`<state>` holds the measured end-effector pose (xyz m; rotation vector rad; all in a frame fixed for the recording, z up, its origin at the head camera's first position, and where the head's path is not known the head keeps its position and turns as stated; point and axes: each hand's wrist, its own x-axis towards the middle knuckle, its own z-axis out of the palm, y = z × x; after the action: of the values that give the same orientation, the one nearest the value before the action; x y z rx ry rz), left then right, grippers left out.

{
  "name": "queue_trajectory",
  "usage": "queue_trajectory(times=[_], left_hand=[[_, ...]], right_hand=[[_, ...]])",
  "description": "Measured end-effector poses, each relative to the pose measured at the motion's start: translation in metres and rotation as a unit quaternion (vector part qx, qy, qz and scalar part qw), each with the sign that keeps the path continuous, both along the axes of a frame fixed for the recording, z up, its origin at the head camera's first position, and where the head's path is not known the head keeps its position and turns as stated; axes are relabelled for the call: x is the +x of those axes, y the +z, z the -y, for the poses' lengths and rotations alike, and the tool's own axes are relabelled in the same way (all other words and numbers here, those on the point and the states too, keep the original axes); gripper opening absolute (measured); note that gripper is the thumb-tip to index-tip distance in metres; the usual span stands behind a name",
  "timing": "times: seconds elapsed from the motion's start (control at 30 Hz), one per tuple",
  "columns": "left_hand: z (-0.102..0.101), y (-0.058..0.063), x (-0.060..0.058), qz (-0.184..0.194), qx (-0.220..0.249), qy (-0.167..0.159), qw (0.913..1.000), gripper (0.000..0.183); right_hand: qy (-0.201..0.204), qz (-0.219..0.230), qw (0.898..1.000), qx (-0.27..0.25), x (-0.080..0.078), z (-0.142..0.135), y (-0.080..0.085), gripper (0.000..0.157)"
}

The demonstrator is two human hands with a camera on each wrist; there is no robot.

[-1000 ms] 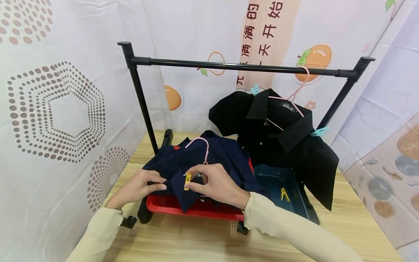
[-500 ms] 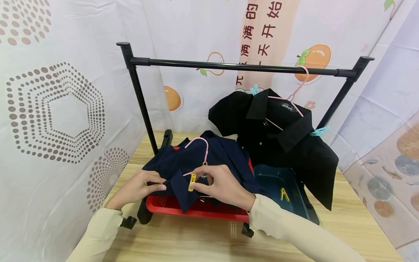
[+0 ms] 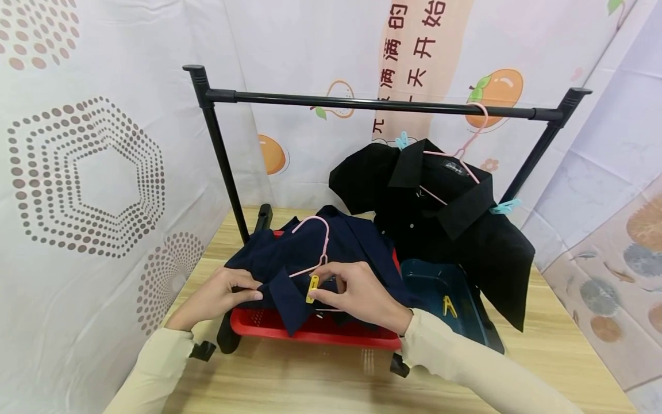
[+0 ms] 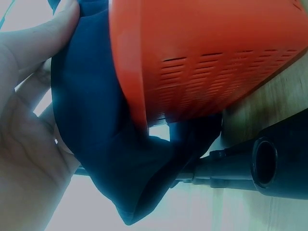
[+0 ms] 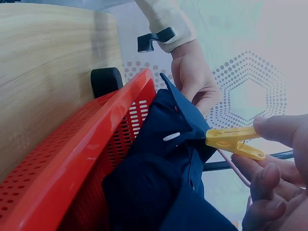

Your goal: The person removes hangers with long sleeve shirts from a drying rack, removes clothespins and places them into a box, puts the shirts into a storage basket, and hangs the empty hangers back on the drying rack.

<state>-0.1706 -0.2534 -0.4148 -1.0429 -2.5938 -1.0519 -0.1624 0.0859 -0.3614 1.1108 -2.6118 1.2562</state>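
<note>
A navy shirt (image 3: 349,236) lies over a red basket (image 3: 320,338), with a pink hanger (image 3: 327,238) inside it and the hanger's hook sticking up. My left hand (image 3: 227,296) pinches the shirt's cloth at the left, beside the collar (image 3: 287,305). Between thumb and index finger, my right hand (image 3: 359,292) holds a yellow clothespin (image 3: 312,289) just right of the collar's left point. In the right wrist view the clothespin's tip overlaps the collar cloth, and the thumb rests at its far end. The left wrist view shows the shirt's sleeve (image 4: 96,110) draping over the basket's side.
A black rack (image 3: 362,103) spans the table. From its bar hangs a black shirt (image 3: 450,230) on a pink hanger, with two light blue clothespins (image 3: 505,207) on it. A dark blue tray (image 3: 429,287) at the right holds another yellow clothespin (image 3: 449,307).
My right hand has moved slightly right with the yellow clothespin, away from the collar's left point, uncovering more of the hanger's left arm. The left hand has stayed in place.
</note>
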Motion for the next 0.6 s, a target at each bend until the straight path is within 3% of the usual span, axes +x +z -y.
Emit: queue_trajectory(times=[0.33,0.6], left_hand=[[-0.001,0.001,0.000,-0.010,0.009,-0.008,0.9999,0.018],[-0.001,0.001,0.001,0.006,0.001,0.001,1.0000,0.019]], right_hand=[[-0.006,-0.023,1.000,0.001,0.000,-0.011,-0.002,0.032],[-0.014,-0.031,0.999,-0.001,0.001,-0.019,-0.001,0.032]])
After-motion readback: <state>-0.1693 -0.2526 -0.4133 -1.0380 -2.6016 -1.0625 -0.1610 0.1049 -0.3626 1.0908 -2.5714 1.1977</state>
